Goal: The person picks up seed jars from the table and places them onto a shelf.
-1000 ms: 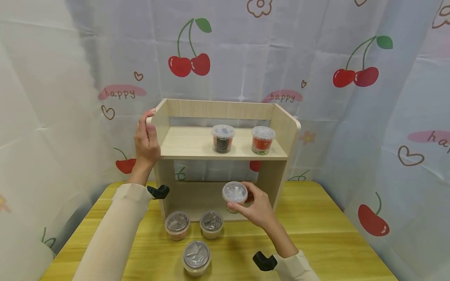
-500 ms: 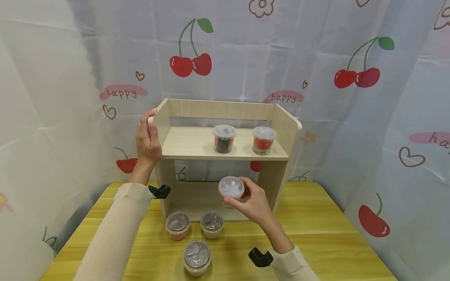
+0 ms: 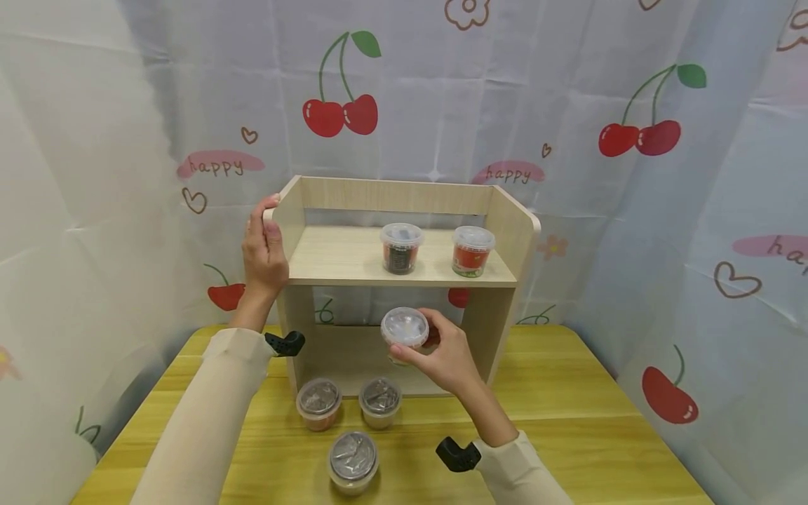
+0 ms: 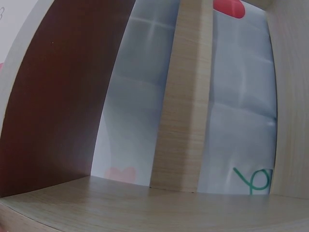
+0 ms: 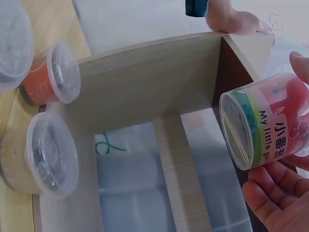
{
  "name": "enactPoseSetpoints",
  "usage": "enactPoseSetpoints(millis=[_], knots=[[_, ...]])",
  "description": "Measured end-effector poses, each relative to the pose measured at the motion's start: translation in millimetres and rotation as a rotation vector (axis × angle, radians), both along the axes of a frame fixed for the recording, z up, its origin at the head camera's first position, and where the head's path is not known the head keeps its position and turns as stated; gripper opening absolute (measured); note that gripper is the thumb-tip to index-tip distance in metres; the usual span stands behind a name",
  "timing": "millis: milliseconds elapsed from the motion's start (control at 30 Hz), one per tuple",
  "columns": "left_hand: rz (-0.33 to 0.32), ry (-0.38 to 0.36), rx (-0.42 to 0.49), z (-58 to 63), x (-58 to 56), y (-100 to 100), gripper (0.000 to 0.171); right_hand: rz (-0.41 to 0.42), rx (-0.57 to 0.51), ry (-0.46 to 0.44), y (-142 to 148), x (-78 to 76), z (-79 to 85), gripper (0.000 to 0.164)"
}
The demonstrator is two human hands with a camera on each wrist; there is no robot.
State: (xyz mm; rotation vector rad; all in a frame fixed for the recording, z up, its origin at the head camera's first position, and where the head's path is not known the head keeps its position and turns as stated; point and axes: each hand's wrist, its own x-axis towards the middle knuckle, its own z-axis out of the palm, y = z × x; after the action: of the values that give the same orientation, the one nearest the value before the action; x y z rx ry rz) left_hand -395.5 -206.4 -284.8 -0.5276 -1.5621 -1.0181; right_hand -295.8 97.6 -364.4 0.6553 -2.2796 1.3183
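Note:
My left hand point(image 3: 265, 256) grips the upper left side panel of a pale wooden two-tier shelf point(image 3: 334, 252), thumb on the front edge. In front of the shelf's lower opening, my right hand point(image 3: 449, 354) holds a small clear plastic tub point(image 3: 404, 327) by its side, lid up in the head view. In the right wrist view this tub's label point(image 5: 273, 123) is pink and green and reads "My little gar…". Two lidded tubs stand on the upper board, one with a dark label point(image 3: 400, 254) and one with a red label point(image 3: 471, 254).
On the yellow wood-grain table point(image 3: 536, 407), several lidded tubs stand before the shelf: a left one point(image 3: 318, 403), a middle one point(image 3: 380, 402) and a nearer one point(image 3: 353, 461). A cherry-printed curtain point(image 3: 435, 105) hangs behind and around the table.
My right hand has moved up and to the left with the tub, from low by the shelf's right side toward the middle. The left hand stays on the panel.

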Motion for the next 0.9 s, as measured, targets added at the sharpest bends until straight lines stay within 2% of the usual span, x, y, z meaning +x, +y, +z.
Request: enactPoseSetpoints(millis=[900], knots=[[0.005,0.005,-0.014,-0.4,-0.4,-0.2,0.045,0.008,-0.031,0.022,-25.1,-2.8,25.7,0.061]])
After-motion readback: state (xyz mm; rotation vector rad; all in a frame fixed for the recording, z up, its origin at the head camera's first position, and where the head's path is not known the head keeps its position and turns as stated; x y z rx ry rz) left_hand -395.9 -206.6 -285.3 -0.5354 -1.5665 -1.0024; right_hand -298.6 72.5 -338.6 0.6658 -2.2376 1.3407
